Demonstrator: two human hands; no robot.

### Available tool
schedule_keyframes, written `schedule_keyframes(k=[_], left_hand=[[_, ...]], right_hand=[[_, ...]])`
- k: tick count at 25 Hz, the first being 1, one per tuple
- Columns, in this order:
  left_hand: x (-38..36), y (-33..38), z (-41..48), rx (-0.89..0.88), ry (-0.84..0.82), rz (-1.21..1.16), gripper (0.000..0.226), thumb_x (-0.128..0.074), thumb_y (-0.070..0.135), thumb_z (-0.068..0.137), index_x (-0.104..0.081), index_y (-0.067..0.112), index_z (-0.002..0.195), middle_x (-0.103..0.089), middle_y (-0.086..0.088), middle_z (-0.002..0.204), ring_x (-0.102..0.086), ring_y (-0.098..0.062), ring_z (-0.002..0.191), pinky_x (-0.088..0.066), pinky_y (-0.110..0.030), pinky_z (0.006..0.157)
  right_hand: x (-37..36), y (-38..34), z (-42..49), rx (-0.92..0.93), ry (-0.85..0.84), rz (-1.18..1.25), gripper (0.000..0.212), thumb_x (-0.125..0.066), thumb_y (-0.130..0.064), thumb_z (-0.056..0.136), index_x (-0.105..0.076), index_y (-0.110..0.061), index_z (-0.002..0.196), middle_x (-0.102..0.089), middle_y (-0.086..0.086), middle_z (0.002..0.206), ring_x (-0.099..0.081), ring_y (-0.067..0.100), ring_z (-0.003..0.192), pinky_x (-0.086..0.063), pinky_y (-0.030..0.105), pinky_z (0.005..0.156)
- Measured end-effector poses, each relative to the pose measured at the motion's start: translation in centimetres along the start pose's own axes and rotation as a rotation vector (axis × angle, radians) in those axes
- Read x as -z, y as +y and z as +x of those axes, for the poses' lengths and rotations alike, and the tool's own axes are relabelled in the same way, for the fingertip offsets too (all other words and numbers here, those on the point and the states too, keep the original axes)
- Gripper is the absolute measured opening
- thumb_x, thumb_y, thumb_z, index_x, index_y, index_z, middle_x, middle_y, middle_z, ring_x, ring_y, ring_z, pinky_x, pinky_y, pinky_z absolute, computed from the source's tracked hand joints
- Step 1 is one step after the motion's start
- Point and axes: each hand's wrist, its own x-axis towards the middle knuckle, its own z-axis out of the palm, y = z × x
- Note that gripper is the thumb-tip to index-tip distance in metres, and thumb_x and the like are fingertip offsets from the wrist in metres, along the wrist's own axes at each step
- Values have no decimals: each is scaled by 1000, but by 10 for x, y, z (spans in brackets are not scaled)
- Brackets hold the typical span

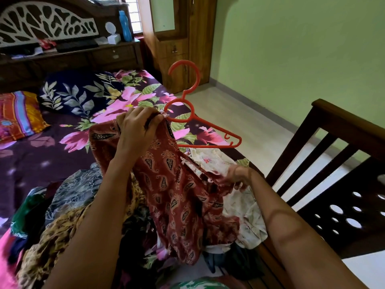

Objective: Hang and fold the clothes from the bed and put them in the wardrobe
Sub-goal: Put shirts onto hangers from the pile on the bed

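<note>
A red paisley-print garment (173, 190) hangs over the bed between my hands. My left hand (137, 126) grips its upper edge together with the left arm of a red plastic hanger (193, 113), whose hook points up and whose right arm sticks out bare. My right hand (239, 176), blurred, pinches the garment's other edge lower down at the right. Below lies a heap of clothes (68, 205) on the bed, with a cream floral garment (245, 217) at its right side.
The bed has a dark floral sheet (48, 157) and two pillows (81, 92) near the carved headboard (48, 24). A dark wooden footboard (337, 180) stands at right. The wooden wardrobe (179, 40) is at the far corner across a tiled floor (250, 122).
</note>
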Motion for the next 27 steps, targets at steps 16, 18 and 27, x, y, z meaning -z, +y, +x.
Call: schedule_keyframes(k=[16,18,27], left_hand=[[-27,10,-16,-50,-60,206,34,-48,41,89,-67,13,93,-65,-7,91,-59,-30,90,-27,-38,86],[-33,21,-13,-38,4,267,24,-55,34,87,-68,13,90,-65,-7,87,-60,-30,87,-23,-34,83],[12,40,57,95,300,52,26,-53,33,91,-67,12,94,-67,-6,92,-58,-25,89,-17,-25,75]], right_hand=[[67,-35,-68,339,401,269,76,-57,24,74,-41,-11,140,-50,12,108,-61,31,83,-54,35,49],[66,-54,-80,348,345,161,57,-59,23,74,-48,-1,124,-54,18,101,-64,31,75,-55,35,47],[108,-137,-172,783,675,-125,57,-58,-20,93,-37,-3,143,-49,10,134,-56,21,108,-44,27,88]])
